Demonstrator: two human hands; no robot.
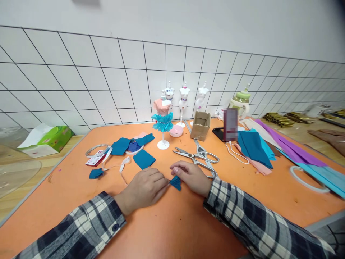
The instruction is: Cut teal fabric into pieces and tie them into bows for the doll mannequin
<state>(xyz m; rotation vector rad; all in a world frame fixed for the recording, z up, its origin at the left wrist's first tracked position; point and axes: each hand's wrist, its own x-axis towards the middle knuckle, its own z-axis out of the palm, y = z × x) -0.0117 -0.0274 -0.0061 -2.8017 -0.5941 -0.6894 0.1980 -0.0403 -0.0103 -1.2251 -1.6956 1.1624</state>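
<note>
Both hands rest on the orange table (pixel 175 223), nearly meeting. The left hand (pixel 145 187) is loosely curled, fingertips closed on the left edge of a small teal scrap (pixel 176 182). The right hand (pixel 192 176), fingers bent, grips its other side. The scrap lies between them, partly covered, so its shape is unclear. Just beyond the right hand lie scissors (pixel 198 156), and farther back stands a dressed mannequin (pixel 162 120). Another person's hand (pixel 327 138) is cut off at the right edge.
</note>
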